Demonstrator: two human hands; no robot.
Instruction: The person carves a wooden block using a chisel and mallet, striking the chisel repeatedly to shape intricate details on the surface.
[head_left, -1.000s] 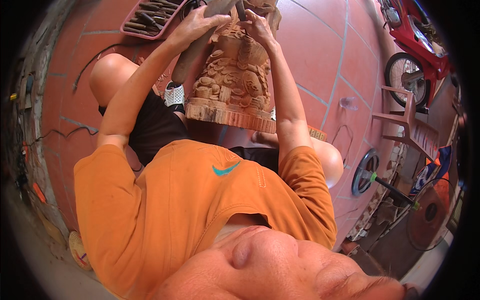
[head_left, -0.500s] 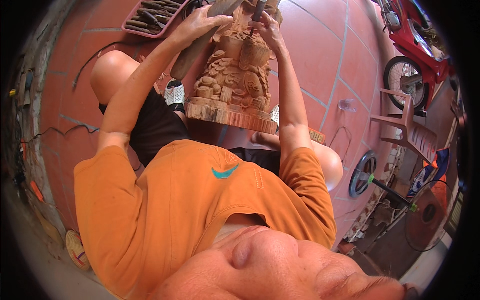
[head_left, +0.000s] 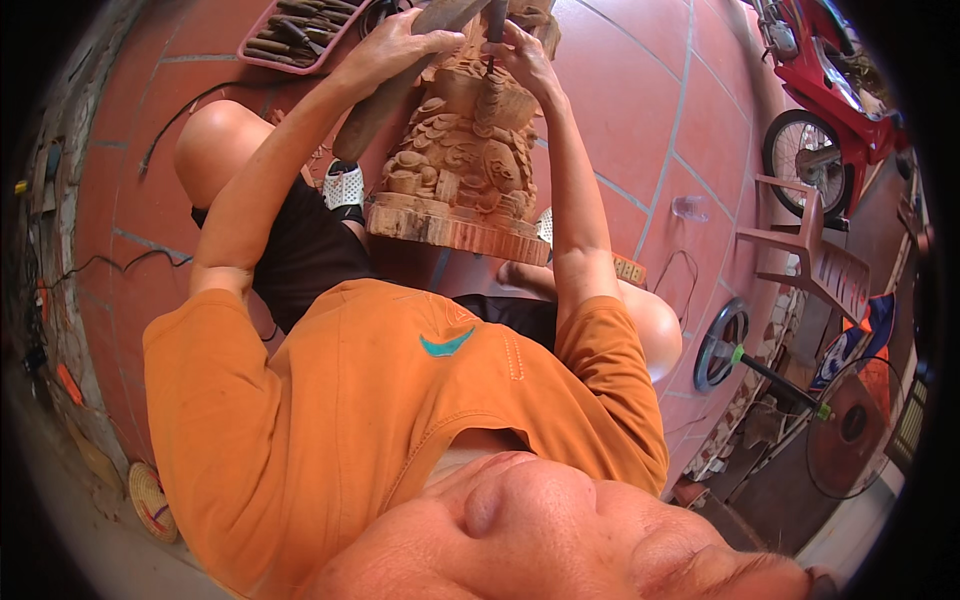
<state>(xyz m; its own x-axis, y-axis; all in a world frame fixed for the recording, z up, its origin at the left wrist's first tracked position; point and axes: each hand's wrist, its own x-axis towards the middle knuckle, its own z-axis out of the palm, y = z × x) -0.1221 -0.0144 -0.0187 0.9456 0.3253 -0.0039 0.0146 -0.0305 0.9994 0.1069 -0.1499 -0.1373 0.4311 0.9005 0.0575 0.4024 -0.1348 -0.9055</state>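
Note:
A carved wooden statue (head_left: 462, 165) stands on the floor between my legs, its thick base (head_left: 455, 228) nearest me. My left hand (head_left: 395, 52) is closed round a long wooden mallet (head_left: 370, 118), which slants across the statue's left side. In the fingers of my right hand (head_left: 527, 62) is a chisel (head_left: 496, 22). It stands nearly upright with its dark handle up and its thin shaft pointing down at the carving. The statue's top runs up to the frame's upper edge, partly behind my hands.
A pink tray (head_left: 243, 48) of several carving tools lies at the far left on red floor tiles. To the right are a clear plastic cup (head_left: 690, 208), a plastic chair (head_left: 815, 250), a red motorbike (head_left: 850, 110) and a standing fan (head_left: 850, 425). A power strip (head_left: 628, 270) lies beside my right knee.
My right hand and the chisel have shifted a little to the left over the carving. The left hand still grips the mallet in nearly the same place.

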